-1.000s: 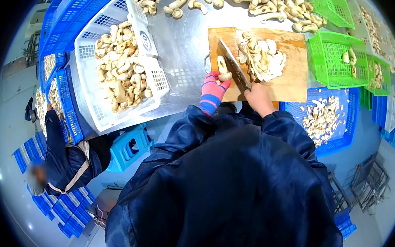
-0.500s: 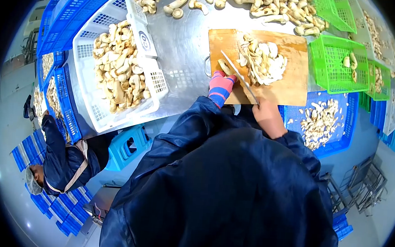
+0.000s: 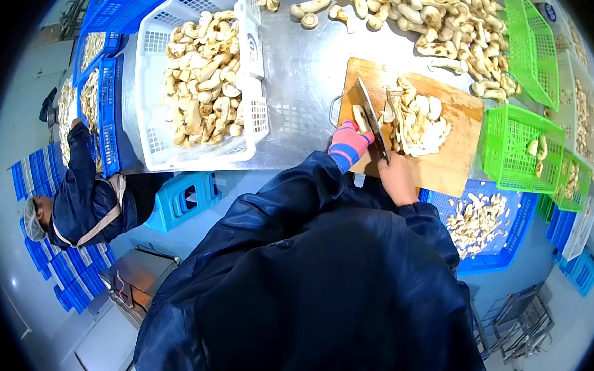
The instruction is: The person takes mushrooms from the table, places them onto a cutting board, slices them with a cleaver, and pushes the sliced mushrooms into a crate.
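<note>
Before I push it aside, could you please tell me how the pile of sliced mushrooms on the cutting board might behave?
The sliced pile would probably spread apart, since its pieces lie loose and overlapping. Many look thin, so they may bend or snap. The cutting board shows no raised rim, so some could slip off its edge.

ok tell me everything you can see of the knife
The knife has a long, straight blade that looks like metal, dark greyish with a paler streak along it. The right hand grips the handle, hiding most of it. The blade is over the cutting board, pointing away from the person and to the left, between the mushroom held by the left hand and the sliced pile. Whether its edge touches the board or mushroom can't be made out.
</note>
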